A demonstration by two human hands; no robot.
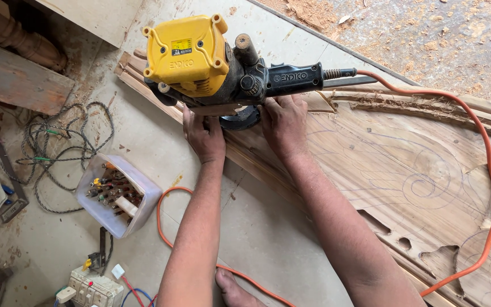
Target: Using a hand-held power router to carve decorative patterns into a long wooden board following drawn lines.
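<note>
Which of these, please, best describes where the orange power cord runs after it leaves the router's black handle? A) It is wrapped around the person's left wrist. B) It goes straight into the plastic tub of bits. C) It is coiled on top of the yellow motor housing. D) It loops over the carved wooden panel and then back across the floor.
D: the orange power cord curves from the router across the carved wooden panel, then returns along the floor.

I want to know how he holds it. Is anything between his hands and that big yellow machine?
Nothing visible: the left hand and right hand press directly against the base of the yellow and black electric router, which sits on the carved wooden panel.
</note>
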